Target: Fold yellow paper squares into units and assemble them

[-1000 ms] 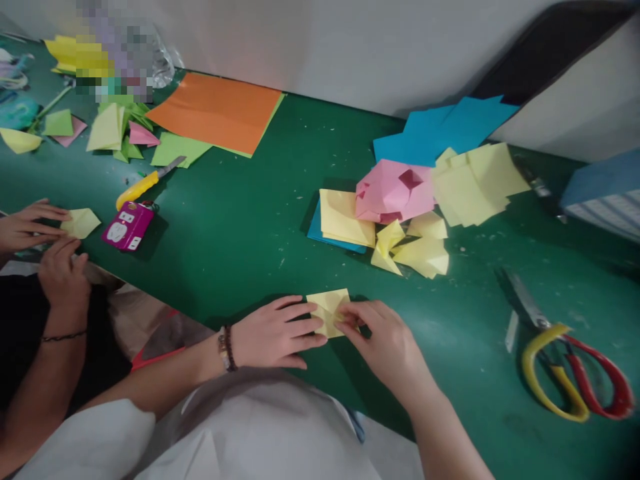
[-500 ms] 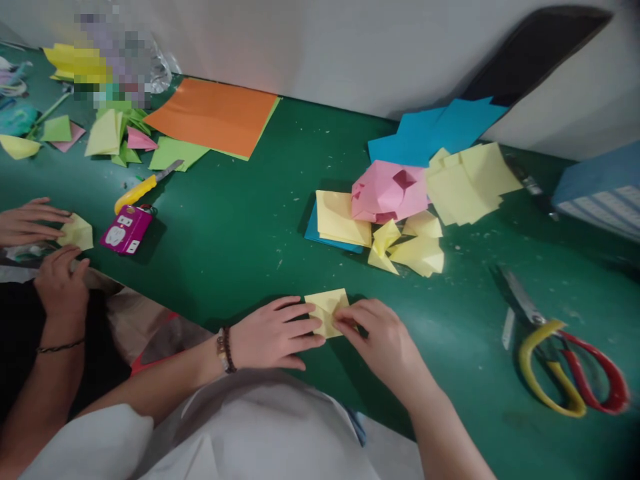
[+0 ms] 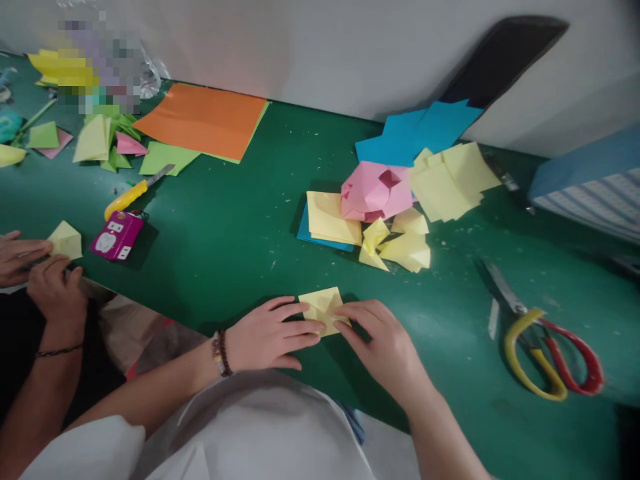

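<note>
My left hand lies flat with its fingers spread, their tips on the small, creased pale-yellow paper square on the green table. My right hand pinches thumb and forefinger close together at the square's right side.

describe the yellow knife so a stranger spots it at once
On the green table, find the big orange sheet, back left. The knife lies between it and the purple box. Its single yellow handle sets it apart from the scissors with red and yellow loops.
</note>
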A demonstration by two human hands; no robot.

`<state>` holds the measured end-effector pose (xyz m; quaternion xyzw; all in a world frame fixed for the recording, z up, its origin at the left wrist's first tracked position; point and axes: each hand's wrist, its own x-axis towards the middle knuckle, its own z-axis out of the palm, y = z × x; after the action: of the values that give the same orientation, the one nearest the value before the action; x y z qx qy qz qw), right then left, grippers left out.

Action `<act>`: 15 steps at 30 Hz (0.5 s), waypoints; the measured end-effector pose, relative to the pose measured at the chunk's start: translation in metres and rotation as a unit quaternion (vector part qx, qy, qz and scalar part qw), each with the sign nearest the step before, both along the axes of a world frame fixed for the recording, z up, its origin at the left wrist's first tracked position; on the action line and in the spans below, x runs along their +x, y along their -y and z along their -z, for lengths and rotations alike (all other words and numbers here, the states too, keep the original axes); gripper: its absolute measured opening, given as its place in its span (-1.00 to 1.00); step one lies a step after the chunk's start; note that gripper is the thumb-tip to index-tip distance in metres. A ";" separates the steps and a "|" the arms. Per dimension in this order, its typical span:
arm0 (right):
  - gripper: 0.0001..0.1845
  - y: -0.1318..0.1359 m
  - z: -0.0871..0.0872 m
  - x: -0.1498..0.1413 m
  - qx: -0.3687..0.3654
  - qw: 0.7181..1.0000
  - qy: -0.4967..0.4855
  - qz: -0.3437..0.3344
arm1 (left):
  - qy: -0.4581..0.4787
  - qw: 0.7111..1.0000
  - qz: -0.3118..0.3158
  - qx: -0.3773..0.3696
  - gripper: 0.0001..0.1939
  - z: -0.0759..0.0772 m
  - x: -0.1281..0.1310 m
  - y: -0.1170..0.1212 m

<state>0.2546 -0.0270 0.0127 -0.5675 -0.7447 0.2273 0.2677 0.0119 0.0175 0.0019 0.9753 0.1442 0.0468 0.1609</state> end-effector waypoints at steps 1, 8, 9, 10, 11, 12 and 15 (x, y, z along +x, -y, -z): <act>-0.89 0.006 -0.005 0.000 0.003 1.000 -0.012 0.020 | 0.001 1.000 0.001 0.001 -0.51 0.000 0.000 0.000; -0.80 0.064 -0.013 -0.025 -0.166 0.982 -0.079 0.048 | 0.002 1.000 -0.008 -0.005 -0.50 0.001 0.000 0.001; -0.79 0.068 -0.011 -0.030 -0.171 0.981 -0.083 0.049 | 0.003 1.000 -0.007 -0.007 -0.50 0.001 0.000 0.000; -0.77 0.070 -0.009 -0.033 -0.171 0.980 -0.085 0.052 | 0.004 1.000 -0.006 -0.009 -0.50 0.001 0.000 0.000; -0.76 0.071 -0.007 -0.036 -0.171 0.980 -0.087 0.056 | 0.006 1.000 -0.005 -0.010 -0.50 0.001 0.000 0.000; -0.74 0.071 -0.007 -0.037 -0.170 0.980 -0.087 0.061 | 0.007 1.000 -0.005 -0.011 -0.50 0.001 0.000 0.000; -0.63 0.069 -0.008 -0.040 -0.177 0.978 -0.087 0.067 | 0.010 1.000 -0.008 -0.016 -0.50 0.001 0.000 0.000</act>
<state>0.2147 -0.0962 0.0211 -0.6328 -0.6265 0.3857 0.2415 0.0122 0.0178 0.0006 0.9710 0.1507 0.0554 0.1772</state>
